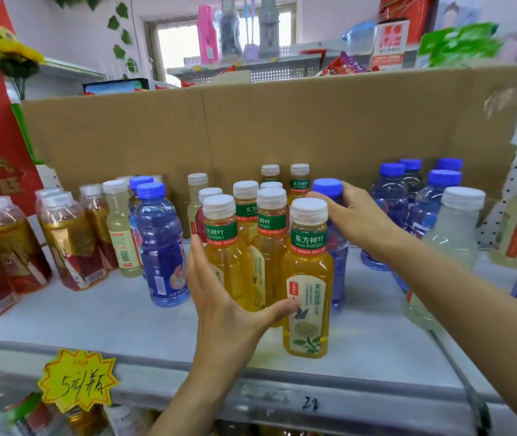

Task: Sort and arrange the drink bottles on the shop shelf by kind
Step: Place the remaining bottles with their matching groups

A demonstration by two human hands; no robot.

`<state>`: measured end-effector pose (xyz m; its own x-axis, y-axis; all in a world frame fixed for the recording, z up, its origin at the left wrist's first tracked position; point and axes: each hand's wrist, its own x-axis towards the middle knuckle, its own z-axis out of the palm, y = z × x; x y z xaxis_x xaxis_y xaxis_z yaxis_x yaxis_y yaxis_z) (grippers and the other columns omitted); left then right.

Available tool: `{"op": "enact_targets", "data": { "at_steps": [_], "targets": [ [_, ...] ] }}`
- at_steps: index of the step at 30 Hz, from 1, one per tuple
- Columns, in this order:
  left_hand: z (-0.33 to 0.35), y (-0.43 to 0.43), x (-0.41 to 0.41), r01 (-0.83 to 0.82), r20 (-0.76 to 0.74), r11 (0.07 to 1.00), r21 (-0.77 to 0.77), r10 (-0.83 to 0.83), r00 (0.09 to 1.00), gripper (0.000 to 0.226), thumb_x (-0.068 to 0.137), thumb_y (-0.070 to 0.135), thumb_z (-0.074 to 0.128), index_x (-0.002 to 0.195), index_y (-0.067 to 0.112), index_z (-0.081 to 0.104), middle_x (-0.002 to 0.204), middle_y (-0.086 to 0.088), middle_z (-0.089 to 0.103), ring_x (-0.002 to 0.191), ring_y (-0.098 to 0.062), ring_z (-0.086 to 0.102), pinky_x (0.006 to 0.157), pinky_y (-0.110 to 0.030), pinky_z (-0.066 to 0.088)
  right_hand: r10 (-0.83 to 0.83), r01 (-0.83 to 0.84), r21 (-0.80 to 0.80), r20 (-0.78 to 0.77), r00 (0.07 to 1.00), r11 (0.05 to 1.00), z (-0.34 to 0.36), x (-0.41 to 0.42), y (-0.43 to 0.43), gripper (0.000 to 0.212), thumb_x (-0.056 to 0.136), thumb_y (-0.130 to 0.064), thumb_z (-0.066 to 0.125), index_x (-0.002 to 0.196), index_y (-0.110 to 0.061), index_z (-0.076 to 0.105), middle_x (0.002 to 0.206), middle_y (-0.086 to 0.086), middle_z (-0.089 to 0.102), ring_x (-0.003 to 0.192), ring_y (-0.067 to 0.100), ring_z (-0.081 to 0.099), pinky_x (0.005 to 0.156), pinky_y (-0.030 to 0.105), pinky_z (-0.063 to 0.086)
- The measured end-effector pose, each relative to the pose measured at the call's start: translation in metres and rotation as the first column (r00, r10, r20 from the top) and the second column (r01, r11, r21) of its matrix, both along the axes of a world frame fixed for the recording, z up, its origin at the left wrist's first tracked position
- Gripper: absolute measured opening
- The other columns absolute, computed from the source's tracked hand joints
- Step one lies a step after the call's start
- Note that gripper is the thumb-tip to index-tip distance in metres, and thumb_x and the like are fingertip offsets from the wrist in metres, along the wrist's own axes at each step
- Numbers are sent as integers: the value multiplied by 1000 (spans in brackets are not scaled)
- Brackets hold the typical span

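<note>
Left hand (219, 297) flat against amber plastic bottles (309, 278), right hand (354, 215) gripping blue-capped bottle (327, 186)

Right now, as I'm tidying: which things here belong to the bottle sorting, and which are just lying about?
Job: tea bottles, blue bottles, red-label bottles, pale bottles, shelf, left hand, right hand.
Lying about: cardboard, price tag, flasks.

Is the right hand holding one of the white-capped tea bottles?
No, the right hand grips a blue-capped bottle just below its cap.
</note>
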<state>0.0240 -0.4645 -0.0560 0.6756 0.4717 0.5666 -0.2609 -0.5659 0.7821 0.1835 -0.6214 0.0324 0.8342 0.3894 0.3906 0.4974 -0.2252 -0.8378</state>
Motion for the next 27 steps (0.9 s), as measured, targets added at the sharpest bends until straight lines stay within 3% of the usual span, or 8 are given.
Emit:
{"op": "enact_targets", "data": {
  "at_steps": [3, 8, 12, 16, 19, 21, 24, 27],
  "targets": [
    [-1, 0, 1, -12, -4, 1000, 20, 12, 1000, 139, 41, 77, 80, 139, 66, -18, 156, 32, 1, 152, -8, 3, 120, -55, 23, -102, 100, 42, 56, 993, 994, -3, -15, -28, 28, 92, -45, 63, 111, -25, 62, 93, -11, 71, 78, 0, 69, 57, 14, 48],
    [-5, 2, 1, 4, 28, 999, 35, -5, 1000, 135, 41, 86, 73, 140, 65, -15, 155, 33, 4, 152, -8, 6, 120, -55, 25, -292, 287, 53, 118, 949, 956, -6, -48, -77, 32, 88, -48, 64, 102, -20, 63, 93, -4, 71, 85, 13, 67, 71, 32, 52],
    [-7, 6, 1, 16, 37, 997, 70, -19, 999, 133, 46, 72, 81, 139, 65, -14, 153, 35, 5, 152, -9, 9, 120, -53, 26, -404, 402, 36, 111, 908, 915, -6, -64, -85, 42, 87, -45, 67, 113, -17, 49, 105, -1, 64, 86, 15, 62, 65, 28, 44],
    [-13, 23, -1, 73, 35, 994, 84, -77, 996, 131, 52, 59, 85, 145, 60, -6, 143, 40, 13, 146, 0, 15, 114, -34, 27, -431, 473, 42, 488, 759, 880, 11, -90, -68, 60, 91, -51, 60, 140, -23, 39, 132, 2, 46, 116, 12, 43, 89, 29, 35],
    [-14, 35, -2, 114, 20, 989, 94, -116, 993, 125, 55, 57, 84, 148, 54, 0, 134, 45, 15, 138, 9, 20, 110, -25, 27, -111, 328, -245, 623, 775, 912, 39, -110, -37, 61, 86, -70, 41, 137, -36, 43, 109, -14, 48, 101, 6, 47, 82, 33, 42],
    [-7, 39, -2, 130, 17, 987, 98, -133, 991, 117, 56, 60, 80, 144, 57, 3, 133, 42, 18, 137, 8, 23, 110, -25, 28, 51, 320, -531, 570, 820, 785, 53, -110, -16, 57, 83, -73, 41, 129, -40, 50, 99, -18, 49, 88, 4, 50, 73, 34, 48],
    [14, 45, 0, 165, 38, 985, 48, -167, 985, 98, 60, 62, 76, 132, 70, 10, 143, 28, 32, 132, 13, 34, 101, -17, 37, 99, 290, -704, 455, 885, 648, 73, -102, -5, 35, 90, -55, 55, 114, -30, 59, 96, -9, 64, 81, 11, 61, 71, 36, 56],
    [35, 53, 7, 213, 50, 976, 44, -215, 975, 89, 65, 55, 76, 134, 61, 21, 124, 49, 41, 114, 29, 40, 77, 1, 44, 80, 276, -800, 372, 925, 534, 89, -85, -8, 34, 90, -52, 58, 105, -22, 64, 92, -2, 67, 80, 15, 65, 74, 38, 58]
  ]
}}
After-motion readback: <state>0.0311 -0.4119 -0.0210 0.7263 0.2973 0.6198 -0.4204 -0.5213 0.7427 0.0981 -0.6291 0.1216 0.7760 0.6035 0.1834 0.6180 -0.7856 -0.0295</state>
